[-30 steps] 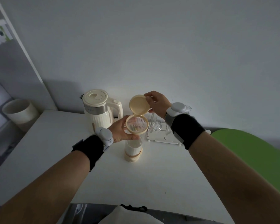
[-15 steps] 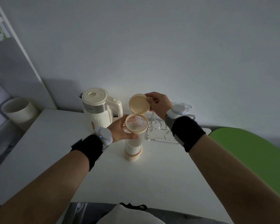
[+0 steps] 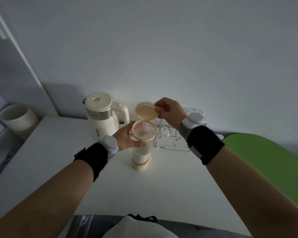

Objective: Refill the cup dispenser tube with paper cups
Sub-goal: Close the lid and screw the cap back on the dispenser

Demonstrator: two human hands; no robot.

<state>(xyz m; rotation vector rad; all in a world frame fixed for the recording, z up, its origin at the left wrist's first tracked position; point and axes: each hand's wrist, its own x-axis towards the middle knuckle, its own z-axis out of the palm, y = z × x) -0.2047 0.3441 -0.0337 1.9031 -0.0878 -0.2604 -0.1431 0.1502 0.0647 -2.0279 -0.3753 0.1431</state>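
Clear dispenser tube between hands: left gripping, right holding lid.

The scene is dimly lit and grey overall — only the wall patch behind the kettle is brightened by a soft glow. A broad shadow is cast on the wall to the kettle's left. No glare is seen. Wide-angle distortion is evident at the edges — the forearms are stretched, and straight lines at the left are bent. The centre is rendered reasonably sharp.
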